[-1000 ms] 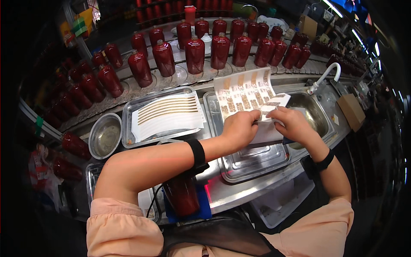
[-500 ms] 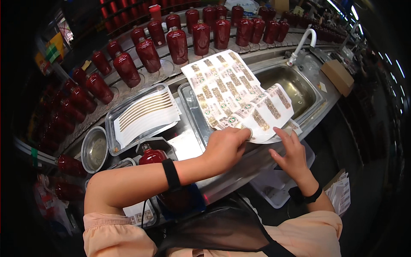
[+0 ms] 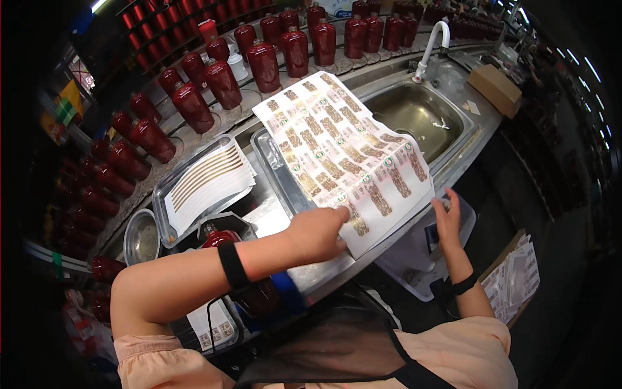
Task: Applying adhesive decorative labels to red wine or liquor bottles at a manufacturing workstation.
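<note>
A large white sheet of printed gold-and-pink labels (image 3: 395, 194) slopes across the sink counter, its far part over the divider between two basins. My left hand (image 3: 319, 233) pinches its near left corner, thumb below and fingers on top. Beside the near right corner is my right hand (image 3: 448, 217), its thumb next to the paper edge and its fingers curved and apart from the thumb. A dark red bottle (image 3: 220, 238) stands in a holder beneath my left forearm, partly hidden by it.
Left of the basins, a metal tray (image 3: 162, 223) holds white strips with gold bands, next to a round bowl (image 3: 142, 240). Several red bottles (image 3: 265, 68) line the curved conveyor behind. A white faucet (image 3: 431, 52), a cardboard box (image 3: 495, 89) and a plastic bin (image 3: 414, 279) are at the right.
The curled near part of the label sheet has come down flatter toward me. My left hand moved left and nearer with its corner. My right hand shifted slightly; its spread fingers drew closer together.
</note>
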Demonstrator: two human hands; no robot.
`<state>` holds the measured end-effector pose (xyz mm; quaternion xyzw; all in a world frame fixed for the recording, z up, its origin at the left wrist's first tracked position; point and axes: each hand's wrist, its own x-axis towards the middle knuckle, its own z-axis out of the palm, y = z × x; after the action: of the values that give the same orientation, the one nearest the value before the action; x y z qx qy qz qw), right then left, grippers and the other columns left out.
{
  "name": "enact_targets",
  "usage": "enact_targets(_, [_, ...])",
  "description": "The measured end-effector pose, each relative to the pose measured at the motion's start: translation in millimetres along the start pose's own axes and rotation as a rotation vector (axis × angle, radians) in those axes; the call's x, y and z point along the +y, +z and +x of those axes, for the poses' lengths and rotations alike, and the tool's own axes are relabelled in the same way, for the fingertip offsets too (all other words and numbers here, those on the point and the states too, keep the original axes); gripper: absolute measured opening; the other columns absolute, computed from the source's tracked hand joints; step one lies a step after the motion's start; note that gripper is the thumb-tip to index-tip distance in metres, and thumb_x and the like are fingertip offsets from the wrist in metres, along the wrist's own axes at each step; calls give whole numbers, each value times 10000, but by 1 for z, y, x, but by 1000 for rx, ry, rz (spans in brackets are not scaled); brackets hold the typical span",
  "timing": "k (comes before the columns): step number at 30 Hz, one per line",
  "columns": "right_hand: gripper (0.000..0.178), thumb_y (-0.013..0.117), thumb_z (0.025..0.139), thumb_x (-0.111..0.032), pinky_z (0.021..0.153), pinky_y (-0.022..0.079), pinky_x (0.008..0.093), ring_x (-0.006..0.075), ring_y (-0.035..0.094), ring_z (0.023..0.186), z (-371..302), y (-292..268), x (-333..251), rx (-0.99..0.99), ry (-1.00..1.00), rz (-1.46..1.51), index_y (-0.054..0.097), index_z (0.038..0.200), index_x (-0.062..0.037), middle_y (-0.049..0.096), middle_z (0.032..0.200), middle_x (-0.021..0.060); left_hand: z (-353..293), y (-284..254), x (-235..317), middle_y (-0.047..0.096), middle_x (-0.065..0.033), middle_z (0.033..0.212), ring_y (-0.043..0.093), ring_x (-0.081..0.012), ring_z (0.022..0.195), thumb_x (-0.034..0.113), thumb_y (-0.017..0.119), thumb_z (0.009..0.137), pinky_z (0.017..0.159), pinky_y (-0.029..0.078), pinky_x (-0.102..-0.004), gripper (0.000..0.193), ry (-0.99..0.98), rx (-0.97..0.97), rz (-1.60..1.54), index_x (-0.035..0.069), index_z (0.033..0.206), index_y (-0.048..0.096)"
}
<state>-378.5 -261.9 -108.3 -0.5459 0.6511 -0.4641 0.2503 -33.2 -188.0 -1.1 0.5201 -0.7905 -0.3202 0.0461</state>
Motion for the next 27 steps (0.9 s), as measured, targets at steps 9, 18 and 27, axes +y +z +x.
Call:
enact_targets(9, [307,695,777,-284,739,481,445,375,634,829,72,17,-30,-254,-232,-465,626,951,-41,658,799,185,41,-9,-60,624,-178,1016,620,-278,967,246,701,795,784,521,-393,486,-642,156,-617,-44,1154,547])
enact_targets(18, [373,675,810,-331,803,503,408,368,655,885,104,21,-41,-361,-276,-647,669,1003,-12,690,909,192,70,27,-51,618,-173,792,606,-251,626,118,540,844,505,460,-379,208,-953,270,-1120,-69,932,561])
enact_targets(27, [279,654,785,-251,711,495,403,351,654,784,111,27,-61,-430,-172,-659,655,874,13,674,834,203,86,56,-75,634,-224,951,643,-289,758,155,601,833,614,529,-416,367,-859,259,-997,-120,1076,578])
